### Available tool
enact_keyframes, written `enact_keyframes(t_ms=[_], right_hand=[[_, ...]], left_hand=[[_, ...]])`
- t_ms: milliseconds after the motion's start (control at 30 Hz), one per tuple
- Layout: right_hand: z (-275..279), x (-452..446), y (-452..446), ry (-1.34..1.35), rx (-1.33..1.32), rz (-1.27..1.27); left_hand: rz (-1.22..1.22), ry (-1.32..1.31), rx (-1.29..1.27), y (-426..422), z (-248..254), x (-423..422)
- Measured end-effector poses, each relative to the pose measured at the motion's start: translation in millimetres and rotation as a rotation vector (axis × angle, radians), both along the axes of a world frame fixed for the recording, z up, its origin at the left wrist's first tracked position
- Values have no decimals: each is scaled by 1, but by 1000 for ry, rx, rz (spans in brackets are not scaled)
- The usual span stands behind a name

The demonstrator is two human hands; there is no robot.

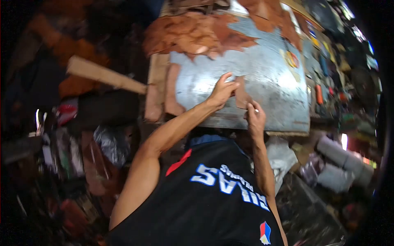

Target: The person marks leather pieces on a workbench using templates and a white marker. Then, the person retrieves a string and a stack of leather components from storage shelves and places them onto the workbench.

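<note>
At frame centre, the left hand and right hand are grasping a brown piece; below, a black shirt is displaying upside-down "GILAS" lettering.

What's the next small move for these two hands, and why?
I'd probably lower the brown piece flat onto the metal sheet. The left hand is at its left edge, the right hand grips near its lower right corner, and the sheet extends around it. Whether it already touches the metal, I can't tell.
</note>
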State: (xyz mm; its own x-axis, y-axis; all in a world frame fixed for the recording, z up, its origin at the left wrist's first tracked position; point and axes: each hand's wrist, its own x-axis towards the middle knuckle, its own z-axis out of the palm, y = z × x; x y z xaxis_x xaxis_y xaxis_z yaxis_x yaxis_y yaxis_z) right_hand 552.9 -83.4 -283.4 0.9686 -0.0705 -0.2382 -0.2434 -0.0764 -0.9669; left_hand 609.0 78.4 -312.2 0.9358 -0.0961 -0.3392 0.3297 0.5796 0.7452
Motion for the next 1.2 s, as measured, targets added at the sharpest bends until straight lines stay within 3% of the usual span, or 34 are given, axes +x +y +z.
enact_keyframes(t_ms=[67, 133, 333, 433, 500, 600, 667, 700, 733, 767, 900, 1033, 1067, 1100, 1133, 1200], right_hand=[[2, -2, 17, 80, 52, 124], [13, -3, 30, 162, 69, 207], [23, -11, 116, 373, 161, 558], [23, -21, 149, 249, 199, 597], [25, -23, 159, 267, 62, 747], [7, -31, 172, 186, 3, 773], [-14, -33, 177, 151, -51, 772], [-23, -34, 178, -8, -224, 805], [-25, -35, 179, -167, -397, 831], [-27, -36, 179, -166, -399, 824], [-14, -41, 173, -150, -449, 852], [7, -35, 151, -156, -390, 876], [9, -35, 143, -76, -322, 878], [13, -34, 132, 4, -275, 846], [1, -38, 122, -135, -307, 731], [8, -28, 90, -132, -267, 699]], left_hand=[[30, -12, 10, 36, 5, 10], [-38, -188, 87, 74, 7, 14], [-79, -99, 664, 180, 62, -31], [-32, -55, 753, 210, 42, -49], [-34, -56, 853, 220, 28, -56], [-39, -48, 990, 225, 13, -62], [-58, -1, 1301, 218, 21, -67], [-60, -4, 1299, 218, 11, -68], [-2, -135, 1520, 217, -5, -71], [58, -278, 1736, 219, -19, -70], [4, -218, 1740, 212, 3, -70], [94, -363, 1742, 213, 11, -67], [97, -293, 1610, 201, 44, -64], [22, -197, 1702, 200, 54, -63], [-71, -11, 1725, 175, 103, -59], [72, -393, 1700, 194, 62, -53]])
